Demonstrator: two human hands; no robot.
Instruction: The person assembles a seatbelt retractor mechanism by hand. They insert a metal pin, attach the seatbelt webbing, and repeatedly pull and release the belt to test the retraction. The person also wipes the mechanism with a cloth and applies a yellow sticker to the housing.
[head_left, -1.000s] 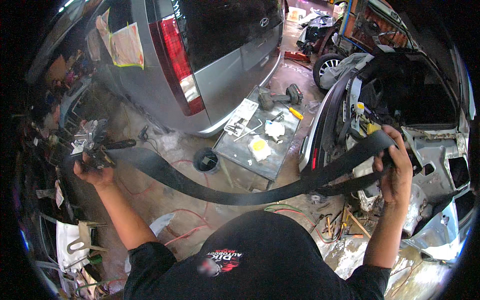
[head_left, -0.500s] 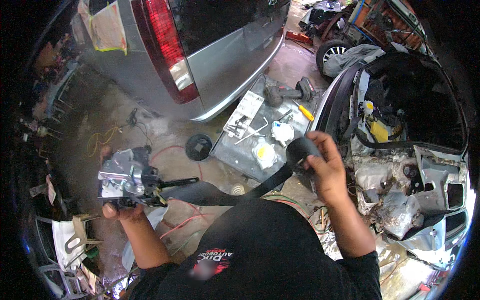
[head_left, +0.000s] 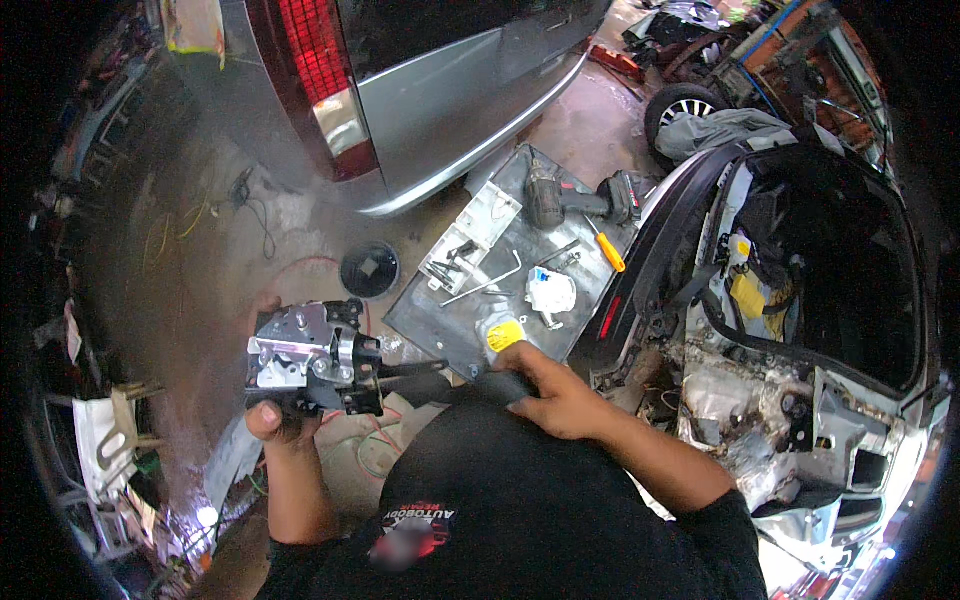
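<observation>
My left hand [head_left: 283, 425] supports a seat belt retractor [head_left: 312, 355] of silvery metal plates and black plastic from below, its thumb wrapped at the near side and most fingers hidden. A black arm or strap [head_left: 412, 371] sticks out of its right side. My right hand [head_left: 552, 393] is closed on a dark strap, seemingly the rolled belt webbing [head_left: 503, 388], in front of my black shirt. How the webbing runs between my hands is partly hidden. Just beyond my right hand, a white part with a yellow middle [head_left: 505, 337] lies on a dark board [head_left: 430, 325].
On the board lie a cordless drill [head_left: 560, 203], an orange-handled screwdriver [head_left: 610, 252], a bent metal rod [head_left: 487, 284] and a white tray [head_left: 490, 222]. A round black container [head_left: 370, 270] stands beside it. A silver vehicle [head_left: 460, 110] is ahead; a cut body section [head_left: 770, 400] is at right.
My right hand has come left and nearer my body with the webbing, closer to the retractor. My left hand and the retractor have shifted slightly right. The whole view has also shifted.
</observation>
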